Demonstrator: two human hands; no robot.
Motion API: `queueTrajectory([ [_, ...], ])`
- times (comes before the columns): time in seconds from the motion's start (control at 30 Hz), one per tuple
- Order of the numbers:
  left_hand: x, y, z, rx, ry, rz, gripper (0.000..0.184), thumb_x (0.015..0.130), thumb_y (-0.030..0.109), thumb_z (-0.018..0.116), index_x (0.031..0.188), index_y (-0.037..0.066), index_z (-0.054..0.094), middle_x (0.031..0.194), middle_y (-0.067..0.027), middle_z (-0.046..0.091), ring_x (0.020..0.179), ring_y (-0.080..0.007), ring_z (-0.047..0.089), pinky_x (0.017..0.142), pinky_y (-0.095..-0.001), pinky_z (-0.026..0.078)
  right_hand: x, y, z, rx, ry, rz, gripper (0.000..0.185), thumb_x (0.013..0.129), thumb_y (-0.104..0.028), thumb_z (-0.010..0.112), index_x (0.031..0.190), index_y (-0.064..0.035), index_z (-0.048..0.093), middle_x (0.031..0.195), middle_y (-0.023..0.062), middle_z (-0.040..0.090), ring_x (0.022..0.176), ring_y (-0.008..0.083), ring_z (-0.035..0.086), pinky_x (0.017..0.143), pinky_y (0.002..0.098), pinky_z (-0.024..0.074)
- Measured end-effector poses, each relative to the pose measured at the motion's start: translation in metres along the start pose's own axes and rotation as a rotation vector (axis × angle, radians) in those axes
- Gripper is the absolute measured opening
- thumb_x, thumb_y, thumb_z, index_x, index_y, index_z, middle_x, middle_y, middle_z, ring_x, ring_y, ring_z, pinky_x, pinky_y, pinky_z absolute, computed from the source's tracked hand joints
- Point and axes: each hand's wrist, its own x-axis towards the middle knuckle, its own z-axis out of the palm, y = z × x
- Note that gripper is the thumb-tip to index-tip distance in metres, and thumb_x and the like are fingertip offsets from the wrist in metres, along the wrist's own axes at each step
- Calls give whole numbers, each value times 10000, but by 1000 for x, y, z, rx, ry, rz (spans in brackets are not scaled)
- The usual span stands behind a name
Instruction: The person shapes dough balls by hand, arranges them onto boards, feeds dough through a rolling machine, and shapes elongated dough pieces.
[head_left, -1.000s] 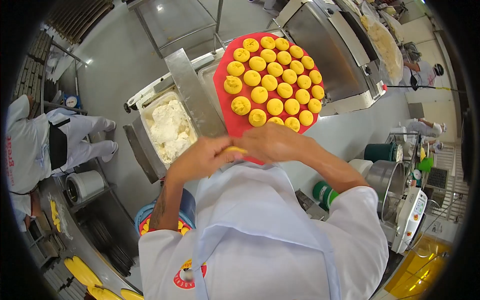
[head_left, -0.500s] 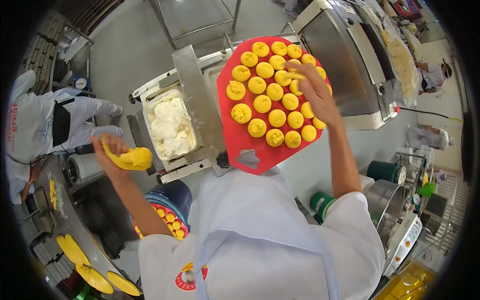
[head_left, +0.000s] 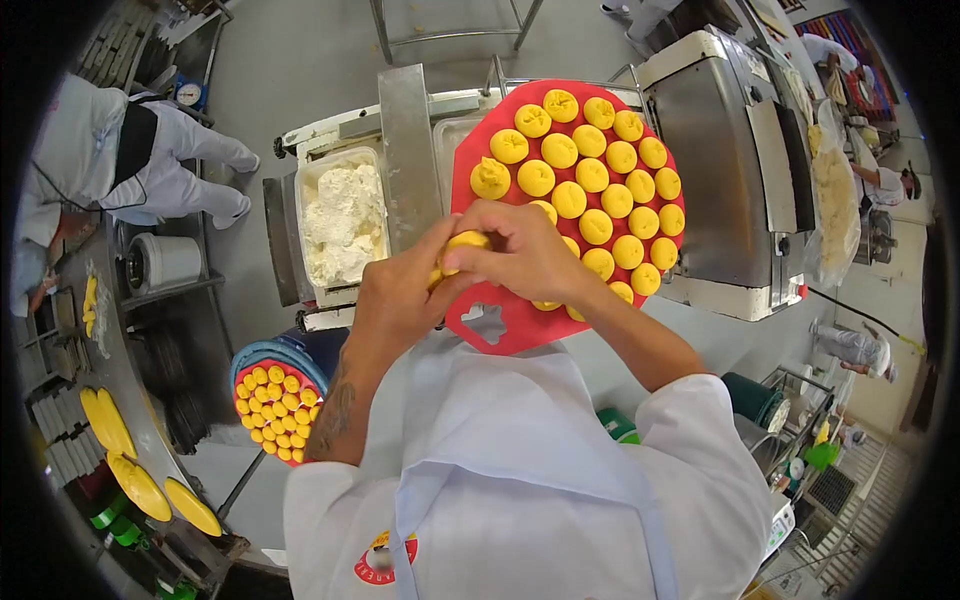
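My left hand and my right hand meet in front of my chest, both closed on yellow dough. Part of the dough is hidden by the fingers. Beyond them lies a red board bearing several round yellow dough balls, some with rough, creased tops. My right hand and forearm cover the board's near part. To the left of the board stands a white tub of crumbly white filling, beside a metal plate.
At the lower left, a second red board with dough balls rests on a blue bin. A person stands at the far left near a counter with yellow dough slabs. A steel machine is at right.
My left hand has come in from the left with the dough, and my right hand has come back from over the board. Both now meet at the dough. The view has shifted.
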Motion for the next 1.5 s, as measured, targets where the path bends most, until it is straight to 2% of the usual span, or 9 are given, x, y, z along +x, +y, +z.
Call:
queueTrajectory([
  [0.07, 6, -9, 4, 146, 48, 352, 415, 829, 262, 791, 1166, 64, 653, 713, -102, 640, 607, -271, 631, 554, -380, 495, -9, -10, -4, 44, -33, 34, 226, 880, -244, 752, 955, -33, 717, 761, 37, 680, 683, 106, 627, 625, 268, 487],
  [0.3, -3, 28, -40, 184, -359, 357, 120, 815, 133, 675, 910, 71, 637, 843, -90, 675, 781, -270, 674, 638, -367, 541, -57, -8, -57, -173, 49, -325, 131, 802, -79, 753, 927, -56, 722, 789, 10, 703, 670, 138, 646, 618, 262, 508],
  [0.43, -35, -39, -120, -7, 77, -687, 205, 994, 224, 603, 985, 37, 688, 813, -35, 642, 737, -108, 635, 636, -274, 509, -72, 18, -169, 205, 504, -289, 121, 932, -31, 625, 1032, 25, 664, 947, 78, 705, 801, 156, 698, 729, 288, 576],
  [0.47, -56, -78, -130, -10, 273, -447, 299, 1043, 288, 557, 987, 35, 706, 788, 23, 582, 713, -53, 552, 619, -229, 459, -59, 21, -165, 46, 523, -252, 160, 947, -52, 627, 1080, 30, 663, 991, 79, 698, 852, 150, 684, 775, 277, 554],
  [0.67, -81, -97, -123, -328, 460, -506, 222, 1011, 194, 610, 1176, 59, 673, 875, 29, 586, 698, -32, 505, 599, -188, 430, 34, 86, -111, -634, 325, -272, 472, 939, -54, 618, 1402, -131, 568, 1116, 158, 547, 980, 295, 584, 855, 366, 488],
  [0.83, -83, -92, -64, -503, 538, -373, 264, 941, 115, 713, 1182, 54, 621, 906, -2, 615, 716, -47, 542, 602, -193, 466, 73, 103, -82, -516, 491, -118, 269, 843, -93, 740, 1081, -31, 631, 952, 171, 682, 845, 332, 660, 759, 400, 530],
  [1.13, -72, -85, -25, -500, 545, -394, 115, 923, 114, 742, 928, 22, 672, 810, 22, 628, 687, -44, 545, 604, -194, 433, 76, 127, -64, -1089, 284, -393, 295, 893, -184, 708, 1179, -117, 691, 1169, 68, 639, 1103, 281, 571, 985, 421, 417],
  [1.33, -20, -53, 7, -609, 553, -196, 233, 901, 52, 750, 1090, 33, 615, 812, 17, 604, 698, -41, 547, 621, -201, 448, 38, 65, -61, -388, 588, -373, 389, 907, -191, 710, 1281, -125, 625, 1206, 113, 622, 1064, 286, 592, 901, 392, 499],
  [1.5, 17, -3, 27, -755, 296, -364, 257, 1014, 191, 617, 1219, 39, 585, 835, 4, 598, 709, -46, 563, 642, -200, 454, -13, 19, 23, -323, 215, -572, 391, 846, -153, 773, 1208, -62, 658, 1069, 82, 656, 877, 197, 642, 759, 314, 535],
])
